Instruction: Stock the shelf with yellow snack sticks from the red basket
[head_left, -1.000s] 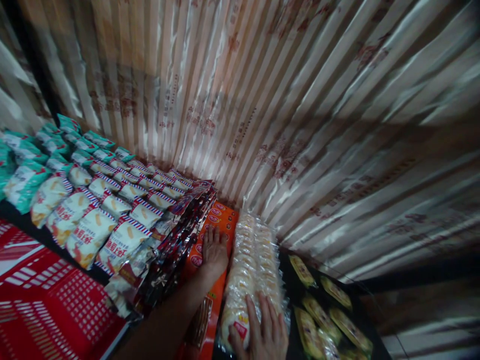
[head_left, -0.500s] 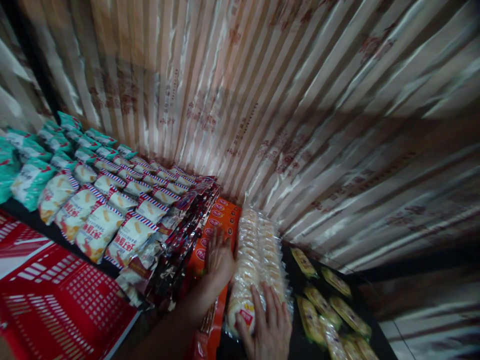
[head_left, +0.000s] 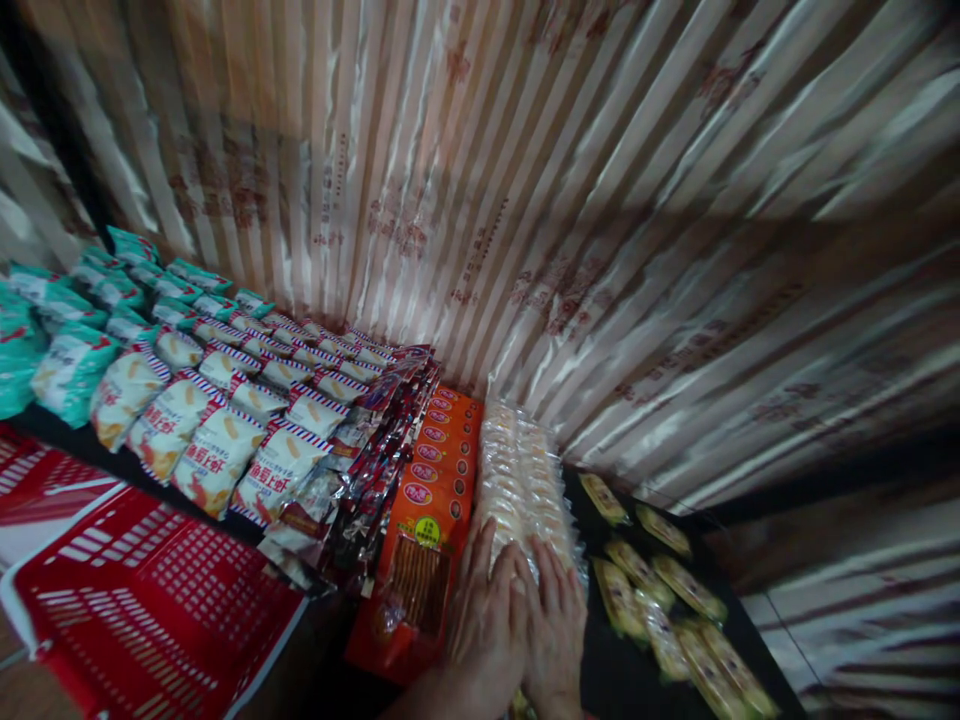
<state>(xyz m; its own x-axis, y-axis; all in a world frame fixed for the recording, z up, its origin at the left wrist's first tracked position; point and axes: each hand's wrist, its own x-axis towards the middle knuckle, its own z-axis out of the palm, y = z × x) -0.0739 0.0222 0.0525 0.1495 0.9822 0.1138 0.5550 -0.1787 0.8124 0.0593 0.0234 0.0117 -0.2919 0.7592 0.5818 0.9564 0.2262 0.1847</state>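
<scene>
Your left hand [head_left: 487, 625] and right hand [head_left: 559, 630] lie side by side, both open and flat, palms down on the near end of the clear pack of round crackers [head_left: 517, 470]. Neither hand closes around anything; the fingers rest spread over the wrapper. The pack runs as a long row from near to far, and its far end meets the striped cloth [head_left: 600, 200] at the back.

Just left of the pack, touching it, lies a row of orange packets [head_left: 435, 470]. Left of that stands a row of dark red packets [head_left: 375, 430], then the striped bags [head_left: 217, 440] in red, white and blue, and farthest left the teal bags [head_left: 75, 300].

To the right of your hands, yellow packets [head_left: 652, 590] lie in loose rows on the black shelf [head_left: 615, 680].

At the near left sits a red basket [head_left: 150, 610], its grid floor showing.
</scene>
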